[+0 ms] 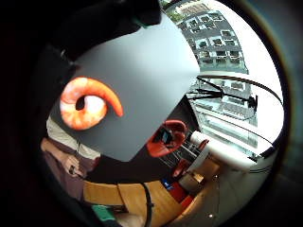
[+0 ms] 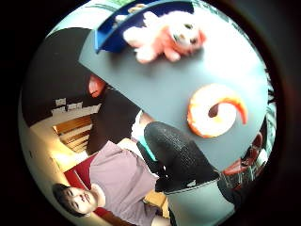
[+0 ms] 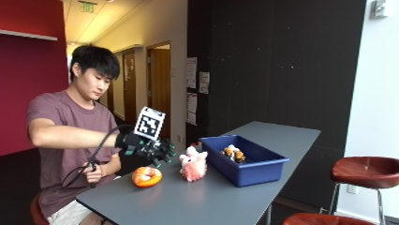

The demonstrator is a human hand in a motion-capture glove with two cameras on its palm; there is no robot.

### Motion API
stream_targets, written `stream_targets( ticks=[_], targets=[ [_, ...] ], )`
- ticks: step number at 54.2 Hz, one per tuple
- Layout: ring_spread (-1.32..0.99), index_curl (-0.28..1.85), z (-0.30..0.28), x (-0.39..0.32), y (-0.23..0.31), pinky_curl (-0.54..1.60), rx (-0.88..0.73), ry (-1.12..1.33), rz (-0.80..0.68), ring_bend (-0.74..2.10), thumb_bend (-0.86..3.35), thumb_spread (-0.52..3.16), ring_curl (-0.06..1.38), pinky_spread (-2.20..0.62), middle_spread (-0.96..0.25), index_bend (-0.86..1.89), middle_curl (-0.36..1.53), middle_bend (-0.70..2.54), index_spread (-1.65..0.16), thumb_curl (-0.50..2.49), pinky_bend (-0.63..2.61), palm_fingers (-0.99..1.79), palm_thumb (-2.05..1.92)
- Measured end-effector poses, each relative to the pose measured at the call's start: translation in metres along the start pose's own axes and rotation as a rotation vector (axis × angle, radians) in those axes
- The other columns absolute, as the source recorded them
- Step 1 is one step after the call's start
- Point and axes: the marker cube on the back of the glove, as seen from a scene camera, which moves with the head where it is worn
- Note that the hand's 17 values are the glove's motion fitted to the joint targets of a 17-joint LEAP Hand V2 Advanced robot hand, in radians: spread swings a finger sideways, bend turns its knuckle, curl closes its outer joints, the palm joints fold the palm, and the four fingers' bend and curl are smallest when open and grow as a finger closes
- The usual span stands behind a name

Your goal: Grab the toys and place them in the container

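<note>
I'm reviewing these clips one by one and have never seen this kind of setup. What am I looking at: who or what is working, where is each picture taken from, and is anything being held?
No robot here: a person sits at a grey table and works with a black-gloved right hand. The ordinary-looking picture comes from a camera beside the table. The two round ones come from small wide-angle cameras on that hand's palm, one by the thumb, one by the little finger.

On the table lie an orange toy shrimp, a pink plush toy standing beside it, and a blue container with one small toy already inside.

The gloved hand hovers above the shrimp with its fingers relaxed and holds nothing. The bare hand stays below the table edge.
</note>
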Motion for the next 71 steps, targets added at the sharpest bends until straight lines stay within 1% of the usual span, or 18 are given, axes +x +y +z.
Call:
stream_targets(
  ticks=[4, 10, 16, 21, 30, 36, 39, 40, 41, 43, 44, 46, 47, 48, 52, 56, 62, 71],
  targets=[
    [0.00, 0.08, 0.042, -0.011, -0.005, 0.34, -0.055, -0.142, 0.077, 0.38, -0.05, 1.16, 0.30, 0.06, 0.03, 0.04, 0.26, 0.13, -0.16, 0.27, 0.94, -0.28, -0.06],
    [0.01, 0.08, 0.090, -0.016, -0.011, 0.34, -0.066, -0.200, 0.037, 0.36, -0.06, 1.13, 0.30, 0.06, 0.03, 0.04, 0.25, 0.12, -0.19, 0.26, 0.97, -0.30, -0.07],
    [0.01, 0.10, 0.114, -0.022, -0.016, 0.34, -0.025, -0.212, 0.021, 0.31, -0.07, 1.10, 0.29, 0.07, 0.03, 0.07, 0.24, 0.13, -0.21, 0.26, 0.91, -0.31, -0.08],
    [0.01, 0.12, 0.121, -0.026, -0.019, 0.32, 0.076, -0.220, 0.060, 0.26, -0.07, 1.08, 0.29, 0.07, 0.01, 0.12, 0.24, 0.14, -0.23, 0.25, 0.85, -0.25, -0.09],
    [-0.06, 0.17, 0.127, -0.028, -0.020, 0.27, 0.321, -0.220, 0.090, 0.40, -0.01, 1.18, 0.31, 0.06, -0.10, 0.17, 0.31, 0.32, -0.26, 0.28, 0.69, 0.17, 0.01],
    [-0.17, 0.18, 0.127, -0.029, -0.018, 0.25, 0.480, -0.223, 0.095, 0.67, 0.03, 1.28, 0.38, -0.01, -0.16, 0.18, 0.37, 0.49, -0.26, 0.31, 0.64, 0.57, 0.08],
    [-0.21, 0.20, 0.126, -0.035, -0.014, 0.25, 0.540, -0.190, 0.082, 0.73, 0.04, 1.32, 0.41, -0.06, -0.18, 0.18, 0.40, 0.54, -0.26, 0.32, 0.63, 0.62, 0.09],
    [-0.24, 0.21, 0.125, -0.036, -0.013, 0.27, 0.565, -0.173, 0.078, 0.83, 0.05, 1.33, 0.45, -0.10, -0.19, 0.21, 0.42, 0.59, -0.25, 0.33, 0.65, 0.78, 0.13],
    [-0.25, 0.20, 0.125, -0.036, -0.012, 0.26, 0.592, -0.153, 0.078, 0.84, 0.06, 1.33, 0.44, -0.12, -0.19, 0.19, 0.42, 0.59, -0.24, 0.34, 0.65, 0.78, 0.14],
    [-0.28, 0.21, 0.123, -0.036, -0.012, 0.28, 0.638, -0.111, 0.086, 0.96, 0.08, 1.32, 0.48, -0.17, -0.21, 0.19, 0.44, 0.61, -0.23, 0.37, 0.70, 0.93, 0.20],
    [-0.30, 0.24, 0.123, -0.036, -0.012, 0.32, 0.652, -0.095, 0.088, 1.09, 0.08, 1.35, 0.52, -0.19, -0.21, 0.28, 0.31, 0.22, -0.23, 0.36, 0.82, 0.80, 0.19],
    [-0.31, 0.27, 0.121, -0.036, -0.012, 0.36, 0.669, -0.076, 0.084, 1.20, 0.09, 1.36, 0.58, -0.22, -0.22, 0.33, 0.31, 0.12, -0.23, 0.38, 0.89, 0.85, 0.21],
    [-0.31, 0.26, 0.120, -0.037, -0.012, 0.35, 0.675, -0.069, 0.083, 1.16, 0.09, 1.30, 0.57, -0.24, -0.24, 0.28, 0.45, 0.56, -0.22, 0.40, 0.82, 1.13, 0.23],
    [-0.32, 0.25, 0.119, -0.037, -0.012, 0.34, 0.678, -0.061, 0.086, 1.16, 0.08, 1.29, 0.57, -0.26, -0.25, 0.27, 0.44, 0.59, -0.22, 0.40, 0.82, 1.15, 0.24],
    [-0.34, 0.32, 0.115, -0.031, -0.016, 0.39, 0.665, -0.023, 0.115, 1.23, 0.06, 1.24, 0.63, -0.31, -0.27, 0.40, 0.53, 0.78, -0.23, 0.43, 0.87, 1.29, 0.24],
    [-0.35, 0.38, 0.114, -0.020, -0.020, 0.43, 0.598, 0.029, 0.032, 1.28, 0.05, 1.20, 0.66, -0.34, -0.28, 0.55, 0.61, 0.94, -0.24, 0.46, 0.92, 1.31, 0.25],
    [-0.36, 0.49, 0.102, -0.030, -0.033, 0.49, 0.443, -0.152, 0.183, 1.34, 0.03, 1.14, 0.69, -0.38, -0.28, 0.76, 0.70, 1.10, -0.25, 0.50, 1.02, 1.26, 0.27],
    [-0.36, 0.63, 0.090, -0.030, -0.038, 0.55, 0.170, -0.230, 0.209, 1.43, 0.02, 1.07, 0.73, -0.41, -0.25, 0.93, 0.78, 1.23, -0.24, 0.56, 1.11, 1.16, 0.31]
  ],
)
